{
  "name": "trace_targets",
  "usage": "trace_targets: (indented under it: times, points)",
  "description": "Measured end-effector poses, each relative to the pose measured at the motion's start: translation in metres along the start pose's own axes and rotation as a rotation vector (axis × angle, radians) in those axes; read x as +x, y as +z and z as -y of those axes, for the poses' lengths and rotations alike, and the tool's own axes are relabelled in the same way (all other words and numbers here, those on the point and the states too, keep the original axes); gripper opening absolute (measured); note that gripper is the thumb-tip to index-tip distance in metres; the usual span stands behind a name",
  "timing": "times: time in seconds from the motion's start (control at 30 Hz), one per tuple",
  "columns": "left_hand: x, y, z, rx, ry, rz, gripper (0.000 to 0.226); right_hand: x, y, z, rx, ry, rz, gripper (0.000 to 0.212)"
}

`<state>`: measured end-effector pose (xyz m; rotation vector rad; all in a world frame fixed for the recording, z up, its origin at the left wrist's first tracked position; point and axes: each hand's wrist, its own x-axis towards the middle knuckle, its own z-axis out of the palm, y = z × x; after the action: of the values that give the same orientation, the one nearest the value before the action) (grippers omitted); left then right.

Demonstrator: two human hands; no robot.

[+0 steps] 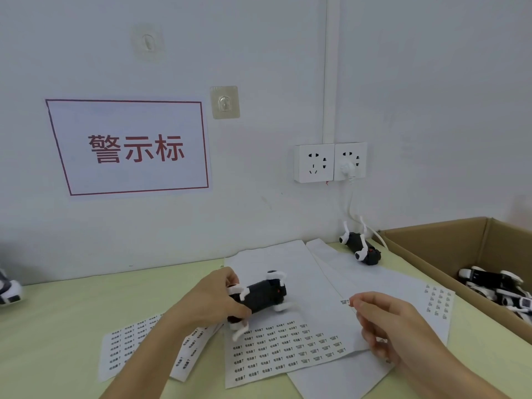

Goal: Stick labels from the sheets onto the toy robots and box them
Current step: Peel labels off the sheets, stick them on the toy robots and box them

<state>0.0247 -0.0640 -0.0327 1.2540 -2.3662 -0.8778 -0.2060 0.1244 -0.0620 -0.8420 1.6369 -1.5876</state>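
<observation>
White and small, a peeled label (pixel 345 301) sits pinched at the fingertips of the right hand (pixel 383 326), its printed face turned up and most of its area clear of the skin. That is a good grip for this step: only an edge is held, so the adhesive can meet the toy cleanly. The left hand (pixel 214 298) wraps its fingers around a black-and-white toy robot (pixel 260 295) lying on its side over the label sheets (pixel 276 349), one flank exposed toward the right hand. The label and toy are near but not yet touching.

To do it well, I would judge the left hand should keep the body steady and turned so a flat dark patch faces the label, away from the white legs. Lay one edge down first, then smooth across to avoid a crease.

A second toy robot (pixel 361 247) waits near the wall, and the cardboard box (pixel 431 249) at right already holds several.
</observation>
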Motion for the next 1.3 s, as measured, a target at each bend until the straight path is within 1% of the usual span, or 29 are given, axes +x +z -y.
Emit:
trace_targets:
  times: [0.17, 0.27, 0.33, 0.4, 0.47, 0.53, 0.57, 0.6, 0.63, 0.7, 0.77, 0.9, 0.97, 1.07, 1.2, 1.3]
  points:
    - [-0.001, 0.02, -0.003, -0.021, 0.192, -0.118, 0.031, 0.0, 0.0, -0.001, -0.016, -0.011, -0.002, 0.018]
    - [0.0, 0.028, -0.006, 0.034, 0.255, -0.108, 0.034, 0.001, -0.001, 0.0, -0.01, -0.018, -0.007, 0.019]
    - [0.0, 0.024, -0.007, 0.058, 0.266, -0.02, 0.035, 0.001, -0.001, 0.0, -0.011, -0.027, -0.011, 0.02]
    - [-0.003, 0.015, -0.009, 0.064, 0.258, 0.117, 0.034, 0.001, -0.001, 0.0, -0.019, -0.033, -0.012, 0.021]
    - [-0.008, 0.006, -0.015, -0.012, 0.203, 0.249, 0.03, 0.0, -0.001, 0.0, -0.028, -0.035, -0.014, 0.021]
    - [-0.011, 0.0, -0.019, -0.131, 0.113, 0.29, 0.034, 0.0, -0.001, 0.0, -0.033, -0.038, -0.013, 0.021]
    - [-0.01, 0.001, -0.02, -0.168, 0.075, 0.269, 0.035, -0.001, 0.0, 0.0, -0.033, -0.039, -0.013, 0.022]
    - [-0.009, 0.004, -0.022, -0.172, 0.055, 0.213, 0.032, -0.001, 0.0, 0.001, -0.031, -0.041, -0.012, 0.022]
    - [-0.009, 0.009, -0.026, -0.14, 0.045, 0.128, 0.027, -0.002, 0.001, 0.001, -0.03, -0.043, -0.011, 0.022]
    - [-0.007, 0.023, -0.032, -0.006, 0.03, -0.059, 0.026, -0.003, 0.001, 0.002, -0.032, -0.044, -0.01, 0.022]
    - [-0.007, 0.035, -0.039, 0.077, 0.006, -0.123, 0.023, -0.005, 0.002, 0.003, -0.035, -0.05, -0.005, 0.022]
    - [-0.009, 0.036, -0.048, 0.192, -0.009, -0.118, 0.022, -0.008, 0.003, 0.004, -0.039, -0.083, 0.001, 0.018]
    - [-0.011, 0.033, -0.054, 0.207, 0.008, -0.106, 0.021, -0.01, 0.004, 0.006, -0.053, -0.108, 0.002, 0.017]
    - [-0.017, 0.032, -0.064, 0.112, 0.04, -0.07, 0.022, -0.018, 0.007, 0.012, -0.081, -0.18, 0.022, 0.017]
    - [-0.022, 0.038, -0.075, -0.107, 0.05, 0.044, 0.024, -0.028, 0.012, 0.018, -0.146, -0.314, 0.045, 0.012]
    - [-0.025, 0.044, -0.079, -0.192, 0.046, 0.115, 0.034, -0.033, 0.014, 0.021, -0.206, -0.392, 0.02, 0.014]
